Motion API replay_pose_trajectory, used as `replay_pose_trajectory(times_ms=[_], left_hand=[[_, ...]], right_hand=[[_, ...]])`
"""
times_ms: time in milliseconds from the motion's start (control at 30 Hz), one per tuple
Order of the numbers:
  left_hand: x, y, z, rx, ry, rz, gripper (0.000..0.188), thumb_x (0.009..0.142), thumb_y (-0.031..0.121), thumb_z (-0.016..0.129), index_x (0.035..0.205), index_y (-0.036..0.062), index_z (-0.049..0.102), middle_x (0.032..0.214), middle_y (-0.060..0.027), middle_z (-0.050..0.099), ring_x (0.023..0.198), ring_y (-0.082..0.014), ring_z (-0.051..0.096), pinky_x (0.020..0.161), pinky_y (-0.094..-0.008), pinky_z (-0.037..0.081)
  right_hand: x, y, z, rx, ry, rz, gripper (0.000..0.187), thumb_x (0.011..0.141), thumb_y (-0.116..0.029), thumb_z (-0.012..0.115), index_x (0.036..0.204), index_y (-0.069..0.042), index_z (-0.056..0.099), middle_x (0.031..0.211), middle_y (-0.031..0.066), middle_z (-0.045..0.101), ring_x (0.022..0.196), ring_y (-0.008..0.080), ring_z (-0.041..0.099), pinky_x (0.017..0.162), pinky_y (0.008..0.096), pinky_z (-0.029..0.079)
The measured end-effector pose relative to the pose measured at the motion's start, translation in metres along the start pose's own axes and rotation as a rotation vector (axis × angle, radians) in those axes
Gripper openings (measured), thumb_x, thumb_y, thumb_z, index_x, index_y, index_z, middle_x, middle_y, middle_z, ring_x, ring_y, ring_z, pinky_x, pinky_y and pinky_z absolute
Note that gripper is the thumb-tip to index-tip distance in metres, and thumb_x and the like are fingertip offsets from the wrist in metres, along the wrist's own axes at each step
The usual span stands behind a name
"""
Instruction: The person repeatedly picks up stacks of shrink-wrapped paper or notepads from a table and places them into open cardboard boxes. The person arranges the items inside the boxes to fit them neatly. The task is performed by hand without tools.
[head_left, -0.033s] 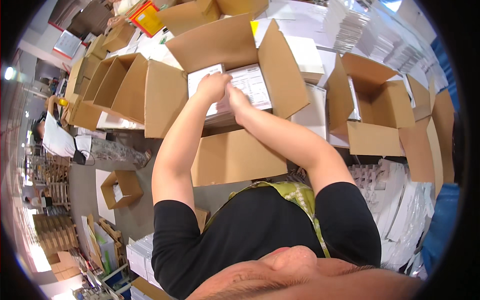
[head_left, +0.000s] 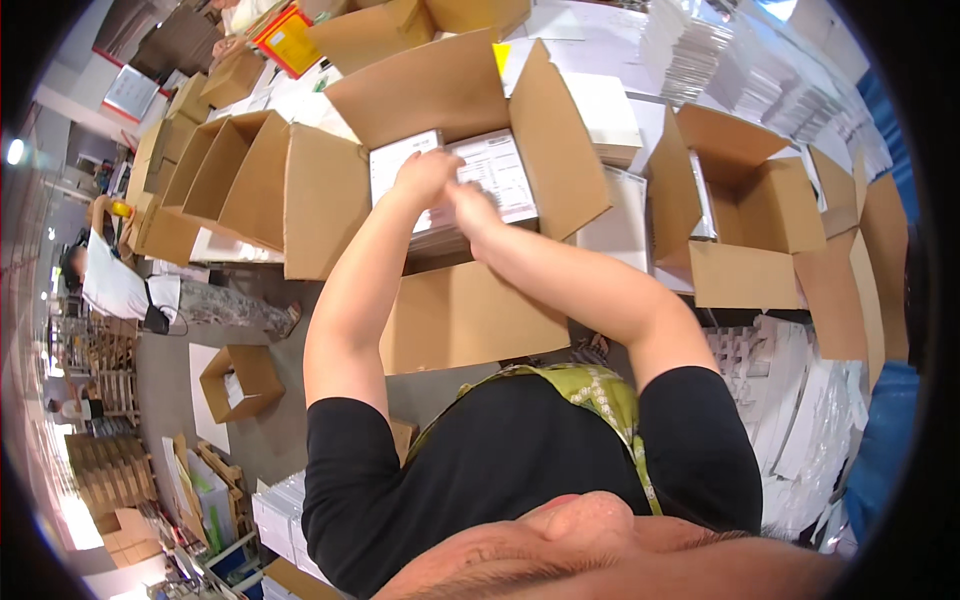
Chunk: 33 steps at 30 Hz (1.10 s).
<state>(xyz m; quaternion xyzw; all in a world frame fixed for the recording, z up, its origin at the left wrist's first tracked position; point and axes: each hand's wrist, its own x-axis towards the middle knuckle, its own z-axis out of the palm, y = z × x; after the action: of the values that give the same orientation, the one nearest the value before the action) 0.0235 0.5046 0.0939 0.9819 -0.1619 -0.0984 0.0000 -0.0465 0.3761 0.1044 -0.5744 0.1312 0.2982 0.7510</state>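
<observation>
An opened cardboard box (head_left: pixel 415 85) stands on the table before me with its flaps spread. Two piles of printed white sheets or booklets lie side by side inside, a left pile (head_left: pixel 393 165) and a right pile (head_left: pixel 505 180). Over the inner edge of the left pile is my left hand (head_left: pixel 428 177), back upward, its fingertips hidden. My right hand (head_left: pixel 470 208) rests close beside it where the piles meet, thumb side up, with fingers blurred. Both hands touch or nearly touch the paper; whether they grip any of it cannot be made out.
An open carton (head_left: pixel 750 220) stands to the right. Another carton with dividers (head_left: pixel 225 180) is on the left. Tall paper stacks (head_left: pixel 690 50) fill the back right. A white stack (head_left: pixel 605 115) sits beside my box. A small box (head_left: pixel 240 382) lies on the floor; a person (head_left: pixel 125 275) stands far left.
My right hand's fingers have shifted slightly at the seam between the piles, and its forearm sits a little farther right. The view has shifted slightly; the box and piles look the same.
</observation>
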Motion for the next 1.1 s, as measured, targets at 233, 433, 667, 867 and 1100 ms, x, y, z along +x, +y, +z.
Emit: replay_pose_trajectory(times_ms=[233,433,667,867,1100], left_hand=[[0.010,0.028,0.020,0.336,-0.334,-0.076,0.039,0.090,0.045,0.052,0.116,0.0193,0.068,0.135,-0.0030,0.054,0.141,-0.0214,0.030,0.111,-0.0549,0.027],[0.032,0.029,0.041,0.403,-0.396,-0.198,0.030,0.085,0.039,0.061,0.111,0.0246,0.070,0.137,-0.0046,0.052,0.139,-0.0222,0.032,0.110,-0.0558,0.030],[0.033,0.083,0.006,0.474,-0.462,-0.238,0.045,0.086,0.033,0.062,0.129,0.0208,0.057,0.151,-0.0041,0.035,0.145,-0.0237,0.022,0.116,-0.0519,0.018],[-0.009,0.094,-0.021,0.212,0.373,-0.429,0.044,0.085,0.020,0.063,0.128,0.0126,0.055,0.147,-0.0135,0.039,0.141,-0.0346,0.026,0.113,-0.0512,0.025],[-0.097,0.283,-0.084,-0.271,1.121,0.000,0.035,0.089,0.015,0.061,0.120,0.0007,0.054,0.127,-0.0197,0.055,0.120,-0.0396,0.050,0.104,-0.0467,0.038]], right_hand=[[-0.159,-0.089,-0.181,-0.747,-1.328,-0.221,0.050,0.096,-0.018,0.059,0.140,-0.003,0.043,0.129,0.0111,0.058,0.116,0.0185,0.056,0.096,0.0345,0.047],[-0.148,-0.142,-0.433,-0.737,-0.010,-0.113,0.036,0.091,-0.023,0.060,0.122,-0.004,0.058,0.104,0.0069,0.067,0.096,0.0124,0.062,0.077,0.0270,0.048],[-0.020,-0.062,-0.556,-0.737,0.449,-0.199,0.094,0.081,-0.051,0.068,0.142,0.007,0.028,0.142,0.0266,0.041,0.132,0.0351,0.042,0.107,0.0393,0.036],[0.039,-0.025,-0.530,-0.811,0.309,-0.037,0.113,0.075,-0.063,0.069,0.145,0.007,0.015,0.143,0.0307,0.036,0.133,0.0395,0.039,0.108,0.0430,0.035],[0.021,-0.051,-0.578,-0.760,0.098,0.144,0.108,0.075,-0.058,0.071,0.140,0.011,0.020,0.136,0.0285,0.046,0.123,0.0358,0.050,0.098,0.0396,0.045]])
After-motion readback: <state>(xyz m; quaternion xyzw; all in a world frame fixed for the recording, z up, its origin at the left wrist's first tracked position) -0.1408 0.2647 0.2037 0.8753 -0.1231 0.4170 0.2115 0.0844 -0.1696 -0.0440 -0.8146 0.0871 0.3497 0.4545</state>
